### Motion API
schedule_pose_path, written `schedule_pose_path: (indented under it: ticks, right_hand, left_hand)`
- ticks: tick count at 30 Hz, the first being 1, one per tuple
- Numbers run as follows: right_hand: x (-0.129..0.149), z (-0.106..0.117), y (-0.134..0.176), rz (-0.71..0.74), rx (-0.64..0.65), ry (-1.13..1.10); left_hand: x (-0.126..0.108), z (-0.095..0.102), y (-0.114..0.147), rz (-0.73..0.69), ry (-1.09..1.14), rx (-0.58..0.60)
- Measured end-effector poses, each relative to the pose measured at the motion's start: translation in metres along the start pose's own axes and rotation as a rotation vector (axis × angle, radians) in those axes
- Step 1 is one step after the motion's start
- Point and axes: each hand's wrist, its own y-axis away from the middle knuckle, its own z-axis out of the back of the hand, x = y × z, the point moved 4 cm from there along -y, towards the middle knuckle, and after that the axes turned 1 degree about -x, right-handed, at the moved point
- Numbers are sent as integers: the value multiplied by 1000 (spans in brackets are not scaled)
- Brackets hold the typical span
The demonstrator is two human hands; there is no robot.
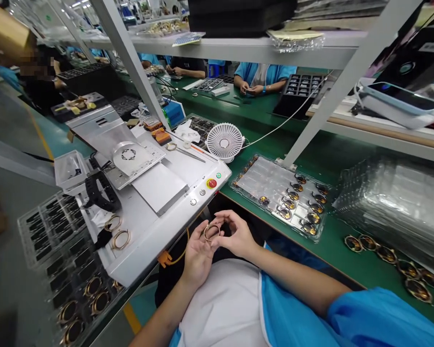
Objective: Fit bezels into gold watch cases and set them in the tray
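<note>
A thin gold ring-shaped frame, like a round watch case (206,233), is held up in front of my body between both hands. My left hand (197,255) cups it from the left, palm up, with the fingers curled around it. From the right, my right hand (241,237) pinches its edge between thumb and fingers. Two more gold ring frames (121,239) lie at the left end of the white machine (155,241). A metal plate fixture (132,159) stands on that machine, beside a red stop button (211,183) and tweezers (188,153).
A clear tray (264,176) of round watch parts lies on the green bench, with a white fan (224,142) behind it. Stacked clear trays (394,202) and loose round parts (386,254) are at right. More trays (50,226) sit at left. A slanted shelf post (347,86) rises ahead; co-workers sit beyond.
</note>
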Motion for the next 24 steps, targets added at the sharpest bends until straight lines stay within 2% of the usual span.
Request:
schedule_pose_path:
  ticks: [4, 8, 10, 12, 14, 15, 18, 20, 22, 24]
  right_hand:
    - [3, -16, -4, 49, -37, -13]
    - [10, -29, -8, 126, -66, 96]
    - [16, -29, -10, 184, -15, 174]
    - [23, -19, -15, 239, 82, 258]
    - [25, 8, -26, 193, 146, 428]
    - [23, 29, -33, 107, 134, 567]
    - [14, 110, -52, -314, -57, 1064]
    - [10, 154, -60, -470, -141, 1197]
    - [4, 179, -64, -544, -152, 1218]
    - [-1, 189, -66, -576, -141, 1207]
  left_hand:
    - [-7, 1, -5, -88, 32, -89]
    - [-12, 4, -9, -120, 57, -157]
    - [-14, 6, -10, -112, 43, -172]
    - [-18, 9, -11, -119, 34, -173]
    - [-20, 12, -11, -127, 31, -172]
    - [-21, 15, -11, -130, 28, -172]
    - [-20, 25, -8, -113, -3, -174]
    - [-18, 30, -5, -105, -21, -166]
    - [-16, 33, -3, -100, -38, -145]
    - [-15, 35, -1, -89, -59, -127]
